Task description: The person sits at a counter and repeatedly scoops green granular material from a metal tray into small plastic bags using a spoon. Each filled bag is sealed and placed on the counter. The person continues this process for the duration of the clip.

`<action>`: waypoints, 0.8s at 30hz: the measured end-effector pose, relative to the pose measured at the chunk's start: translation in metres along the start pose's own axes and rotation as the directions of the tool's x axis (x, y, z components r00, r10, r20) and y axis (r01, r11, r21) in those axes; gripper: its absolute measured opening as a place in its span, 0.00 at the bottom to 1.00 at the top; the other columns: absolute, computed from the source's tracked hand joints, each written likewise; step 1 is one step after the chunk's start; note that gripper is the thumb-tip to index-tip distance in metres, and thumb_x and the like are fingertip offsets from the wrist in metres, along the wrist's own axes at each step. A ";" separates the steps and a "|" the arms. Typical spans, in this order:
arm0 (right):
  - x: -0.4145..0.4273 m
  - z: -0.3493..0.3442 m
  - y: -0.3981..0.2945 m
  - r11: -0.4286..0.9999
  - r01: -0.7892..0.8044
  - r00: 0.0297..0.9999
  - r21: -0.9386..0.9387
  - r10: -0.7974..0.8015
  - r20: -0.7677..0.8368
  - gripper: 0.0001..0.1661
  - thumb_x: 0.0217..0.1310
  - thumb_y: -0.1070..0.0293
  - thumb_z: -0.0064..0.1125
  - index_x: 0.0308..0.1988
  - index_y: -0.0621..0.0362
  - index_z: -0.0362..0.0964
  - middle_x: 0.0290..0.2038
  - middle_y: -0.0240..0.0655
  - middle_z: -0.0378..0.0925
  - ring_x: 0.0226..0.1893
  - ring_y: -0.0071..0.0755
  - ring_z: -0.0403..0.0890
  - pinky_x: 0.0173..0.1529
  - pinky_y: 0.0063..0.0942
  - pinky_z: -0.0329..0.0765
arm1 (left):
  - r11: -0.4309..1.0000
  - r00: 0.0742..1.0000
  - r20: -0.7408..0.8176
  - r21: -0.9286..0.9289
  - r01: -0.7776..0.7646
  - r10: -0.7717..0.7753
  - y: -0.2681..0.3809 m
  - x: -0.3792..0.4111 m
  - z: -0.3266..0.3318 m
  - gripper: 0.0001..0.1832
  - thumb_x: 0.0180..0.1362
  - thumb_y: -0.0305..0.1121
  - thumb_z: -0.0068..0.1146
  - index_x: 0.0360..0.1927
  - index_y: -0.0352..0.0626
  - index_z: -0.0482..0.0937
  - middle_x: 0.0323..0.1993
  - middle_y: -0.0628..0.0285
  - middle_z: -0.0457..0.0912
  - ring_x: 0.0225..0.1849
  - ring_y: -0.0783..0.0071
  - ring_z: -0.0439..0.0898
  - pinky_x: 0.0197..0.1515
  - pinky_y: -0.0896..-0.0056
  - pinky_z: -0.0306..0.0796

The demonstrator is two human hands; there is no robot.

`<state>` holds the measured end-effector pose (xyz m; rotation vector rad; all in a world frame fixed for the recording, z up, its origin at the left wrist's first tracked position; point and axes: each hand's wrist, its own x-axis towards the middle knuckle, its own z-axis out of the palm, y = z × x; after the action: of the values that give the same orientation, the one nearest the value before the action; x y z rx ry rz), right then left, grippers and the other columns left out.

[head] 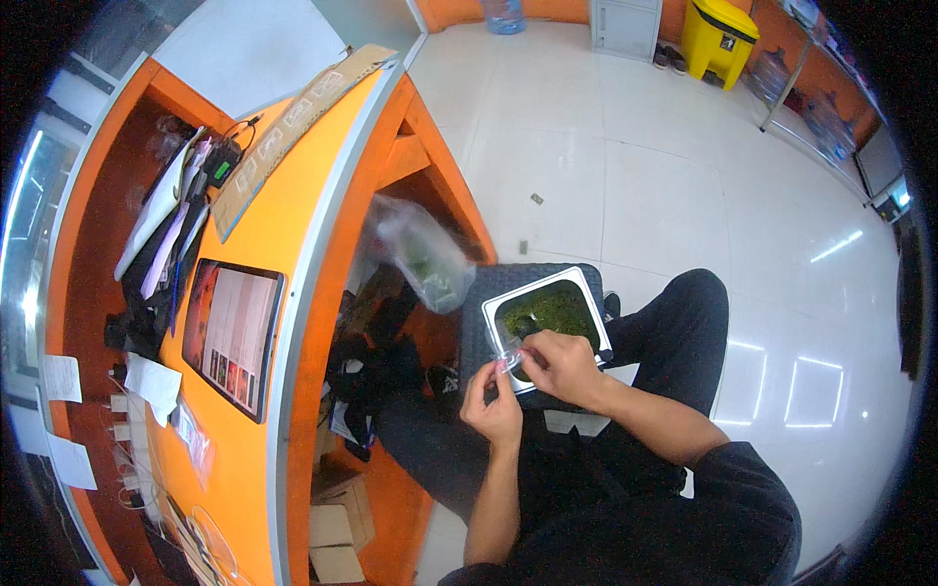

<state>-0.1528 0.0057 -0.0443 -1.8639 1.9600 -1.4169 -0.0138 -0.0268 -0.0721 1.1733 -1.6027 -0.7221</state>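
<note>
Between my two hands is a small clear plastic bag [508,359]. My left hand [492,414] pinches one edge of it between thumb and fingertips. From the right, my right hand [570,370] grips it too, with the fingers curled. Something dark shows near the bag, too small to make out. Just beneath the hands is a white-rimmed tray [527,285] with loose green moss-like material [566,304] in it. The tray rests tilted in view on a dark grey woven-textured stool [472,344], between my legs.
Left of me stands an orange desk [311,172] with a tablet [233,337], a cardboard strip [297,128] and papers on top. A clear bag of green material [425,256] sits on its lower shelf. A yellow pedal bin [718,40] stands far off on the tiled floor.
</note>
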 end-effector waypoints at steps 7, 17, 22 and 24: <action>0.011 -0.008 0.015 0.162 -0.784 0.601 0.599 0.435 0.670 0.09 0.67 0.76 0.60 0.42 0.70 0.81 0.32 0.42 0.84 0.28 0.30 0.86 0.37 0.26 0.87 | 0.874 0.904 0.362 -0.332 0.355 -0.229 -0.008 0.003 -0.015 0.06 0.63 0.24 0.59 0.40 0.33 0.84 0.45 0.59 0.83 0.48 0.71 0.79 0.54 0.70 0.72; 0.009 -0.006 0.024 -0.289 -0.768 0.563 0.572 0.123 0.817 0.06 0.64 0.71 0.59 0.32 0.60 0.75 0.44 0.34 0.71 0.44 0.30 0.76 0.46 0.33 0.80 | 0.119 0.681 0.716 -0.671 0.732 -0.153 -0.021 0.017 -0.016 0.19 0.70 0.36 0.50 0.60 0.37 0.70 0.58 0.57 0.74 0.59 0.60 0.74 0.66 0.51 0.63; 0.007 -0.006 0.020 0.476 -0.549 0.805 0.687 0.080 0.587 0.06 0.57 0.77 0.63 0.30 0.60 0.71 0.41 0.32 0.71 0.41 0.25 0.74 0.43 0.24 0.77 | 0.281 0.734 0.634 -0.679 0.679 -0.243 -0.020 0.013 -0.015 0.19 0.71 0.36 0.48 0.60 0.36 0.70 0.57 0.59 0.74 0.60 0.63 0.73 0.65 0.56 0.64; 0.002 0.000 0.016 0.655 -0.464 0.870 0.596 0.210 0.446 0.10 0.55 0.77 0.66 0.29 0.60 0.69 0.36 0.31 0.72 0.36 0.22 0.74 0.38 0.22 0.75 | 0.382 0.746 0.612 -0.643 0.663 -0.265 -0.024 0.004 -0.012 0.17 0.72 0.35 0.47 0.59 0.36 0.72 0.57 0.59 0.73 0.60 0.65 0.72 0.65 0.59 0.64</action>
<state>-0.1651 0.0009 -0.0540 -1.1981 1.2511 -1.3240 0.0058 -0.0383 -0.0874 0.7166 -0.8945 -2.0134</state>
